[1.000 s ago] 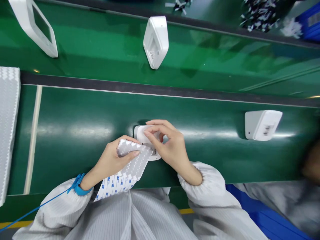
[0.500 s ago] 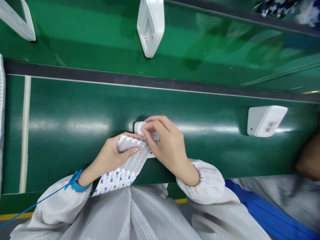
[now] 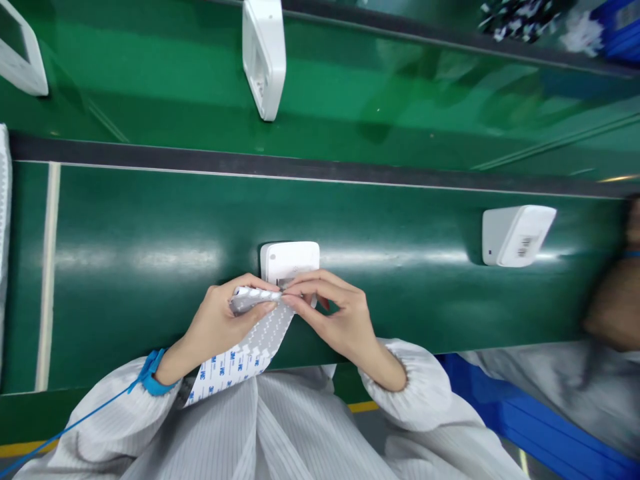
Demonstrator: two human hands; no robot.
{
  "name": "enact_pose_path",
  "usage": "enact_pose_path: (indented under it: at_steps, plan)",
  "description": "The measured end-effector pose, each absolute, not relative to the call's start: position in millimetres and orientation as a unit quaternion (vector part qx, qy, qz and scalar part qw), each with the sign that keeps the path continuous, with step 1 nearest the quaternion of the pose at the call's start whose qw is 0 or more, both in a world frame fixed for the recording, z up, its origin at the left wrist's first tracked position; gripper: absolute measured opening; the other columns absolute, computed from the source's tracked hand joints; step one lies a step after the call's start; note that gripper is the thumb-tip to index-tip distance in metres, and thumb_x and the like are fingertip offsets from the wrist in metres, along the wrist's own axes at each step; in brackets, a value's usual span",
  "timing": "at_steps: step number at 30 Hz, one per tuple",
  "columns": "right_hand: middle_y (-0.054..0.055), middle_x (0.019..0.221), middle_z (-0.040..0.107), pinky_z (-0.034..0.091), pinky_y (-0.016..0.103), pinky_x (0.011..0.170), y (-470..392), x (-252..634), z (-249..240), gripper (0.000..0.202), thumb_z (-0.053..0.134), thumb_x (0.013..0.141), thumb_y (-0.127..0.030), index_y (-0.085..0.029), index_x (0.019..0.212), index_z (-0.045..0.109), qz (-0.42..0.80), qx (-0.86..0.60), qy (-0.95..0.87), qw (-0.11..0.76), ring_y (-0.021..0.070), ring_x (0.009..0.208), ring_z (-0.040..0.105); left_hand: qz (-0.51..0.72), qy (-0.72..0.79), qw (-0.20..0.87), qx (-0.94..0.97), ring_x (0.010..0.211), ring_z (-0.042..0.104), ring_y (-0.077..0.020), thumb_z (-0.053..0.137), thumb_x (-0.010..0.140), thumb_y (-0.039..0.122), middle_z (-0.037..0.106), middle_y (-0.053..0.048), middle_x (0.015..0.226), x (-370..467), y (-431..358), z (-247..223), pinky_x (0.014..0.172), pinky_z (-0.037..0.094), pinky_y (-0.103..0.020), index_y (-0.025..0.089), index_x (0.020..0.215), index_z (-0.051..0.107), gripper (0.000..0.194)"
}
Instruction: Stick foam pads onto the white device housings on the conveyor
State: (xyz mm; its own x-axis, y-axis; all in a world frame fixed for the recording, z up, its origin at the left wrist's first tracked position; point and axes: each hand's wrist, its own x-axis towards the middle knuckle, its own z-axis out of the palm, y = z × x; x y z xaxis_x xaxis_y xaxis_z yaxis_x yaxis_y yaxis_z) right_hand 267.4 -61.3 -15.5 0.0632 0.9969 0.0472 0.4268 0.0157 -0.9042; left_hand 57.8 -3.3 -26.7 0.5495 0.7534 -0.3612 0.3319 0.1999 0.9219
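Note:
My left hand (image 3: 223,317) is closed on a sheet of adhesive stickers (image 3: 267,333), grey with rows of small white shapes. Its backing shows blue 3M print, and the lower end hangs toward my lap. The upper edge is folded over between thumb and fingers. At that folded edge my right hand (image 3: 345,310) pinches with thumb and fingertips; whether a single sticker is between them is too small to tell. Just beyond my fingers a white plastic device (image 3: 295,257) lies on the green bench (image 3: 150,220), its near part hidden by the sheet and my right hand.
Another white device (image 3: 520,235) with a label stands on the bench at right. Beyond the dark rail (image 3: 175,157), white housings (image 3: 265,60) rest on a green surface. A co-worker's arm (image 3: 613,300) is at the right edge. A blue cord (image 3: 75,423) runs from my left wristband.
My right hand has drawn back from the top of the white device to the sheet's folded edge, uncovering the device. The whole view has shifted slightly.

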Motion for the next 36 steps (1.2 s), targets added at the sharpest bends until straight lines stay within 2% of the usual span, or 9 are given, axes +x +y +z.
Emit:
enact_pose_path:
  at_steps: [3, 8, 12, 15, 22, 26, 28, 31, 36]
  plan:
    - [0.003, 0.093, 0.078, 0.057, 0.026, 0.057, -65, 267, -15, 0.004, 0.077, 0.093, -0.021, -0.024, 0.091, 0.08, 0.364, -0.61, -0.571, 0.411, 0.0135, 0.071, 0.069, 0.155, 0.444, 0.631, 0.616, 0.083, 0.075, -0.0188, 0.075, 0.094, 0.033, 0.083, 0.001, 0.1, 60, -5, -26, 0.069, 0.051, -0.028, 0.027, 0.108, 0.078, 0.015]
    - [0.002, 0.09, 0.078, 0.05, 0.026, 0.051, -64, 271, -12, 0.007, 0.076, 0.094, -0.025, -0.023, 0.087, 0.077, 0.369, -0.613, -0.573, 0.399, 0.0131, 0.067, 0.067, 0.14, 0.443, 0.624, 0.628, 0.081, 0.075, -0.0193, 0.074, 0.094, 0.036, 0.083, 0.001, 0.1, 61, -6, -26, 0.066, 0.051, -0.028, 0.028, 0.108, 0.078, 0.016]
    - [0.004, 0.094, 0.078, 0.048, 0.026, 0.051, -52, 288, -15, 0.01, 0.074, 0.094, -0.025, -0.021, 0.084, 0.075, 0.279, -0.692, -0.51, 0.428, 0.0107, 0.061, 0.062, 0.115, 0.45, 0.632, 0.62, 0.095, 0.077, -0.0224, 0.076, 0.091, 0.032, 0.082, 0.002, 0.106, 62, -5, -26, 0.078, 0.055, -0.03, 0.03, 0.107, 0.077, 0.016]
    - [0.006, 0.103, 0.078, 0.05, 0.027, 0.052, -44, 298, -19, 0.01, 0.072, 0.095, -0.027, -0.02, 0.089, 0.075, 0.284, -0.715, -0.478, 0.425, 0.0104, 0.062, 0.065, 0.102, 0.46, 0.641, 0.606, 0.094, 0.077, -0.0227, 0.077, 0.089, 0.033, 0.082, 0.003, 0.106, 63, -3, -25, 0.081, 0.056, -0.032, 0.031, 0.106, 0.077, 0.017]
    - [0.005, 0.102, 0.078, 0.05, 0.029, 0.055, -43, 291, -25, 0.011, 0.065, 0.099, -0.026, -0.022, 0.091, 0.072, 0.216, -0.719, -0.527, 0.4, 0.0121, 0.066, 0.065, 0.092, 0.472, 0.632, 0.608, 0.083, 0.076, -0.0226, 0.076, 0.09, 0.038, 0.083, 0.001, 0.102, 65, -2, -23, 0.066, 0.055, -0.029, 0.03, 0.106, 0.078, 0.018]
    - [0.006, 0.107, 0.077, 0.049, 0.029, 0.055, -45, 287, -29, 0.012, 0.063, 0.101, -0.029, -0.021, 0.094, 0.069, 0.225, -0.727, -0.511, 0.4, 0.0106, 0.06, 0.062, 0.07, 0.479, 0.635, 0.602, 0.061, 0.068, -0.0181, 0.074, 0.091, 0.043, 0.082, 0.0, 0.091, 63, -4, -26, 0.048, 0.043, -0.026, 0.029, 0.107, 0.077, 0.022]
    - [0.005, 0.107, 0.077, 0.05, 0.029, 0.054, -45, 287, -30, 0.012, 0.062, 0.101, -0.029, -0.022, 0.095, 0.068, 0.229, -0.728, -0.51, 0.397, 0.0109, 0.061, 0.063, 0.063, 0.484, 0.637, 0.597, 0.06, 0.068, -0.0183, 0.074, 0.09, 0.044, 0.082, 0.0, 0.092, 63, -6, -27, 0.046, 0.041, -0.027, 0.029, 0.109, 0.077, 0.024]
    - [0.004, 0.104, 0.077, 0.05, 0.028, 0.056, -44, 292, -28, 0.009, 0.062, 0.102, -0.024, -0.022, 0.096, 0.068, 0.19, -0.717, -0.556, 0.375, 0.0114, 0.064, 0.064, 0.07, 0.484, 0.633, 0.6, 0.071, 0.072, -0.0205, 0.074, 0.09, 0.043, 0.083, 0.0, 0.101, 62, -6, -27, 0.053, 0.045, -0.027, 0.03, 0.109, 0.077, 0.023]
    - [0.005, 0.113, 0.078, 0.051, 0.029, 0.061, -35, 306, -18, 0.013, 0.057, 0.105, -0.018, -0.023, 0.098, 0.068, 0.142, -0.665, -0.676, 0.285, 0.0153, 0.081, 0.071, 0.081, 0.474, 0.642, 0.598, 0.072, 0.072, -0.0197, 0.074, 0.091, 0.042, 0.082, 0.001, 0.101, 63, -3, -26, 0.057, 0.047, -0.028, 0.031, 0.109, 0.078, 0.022]
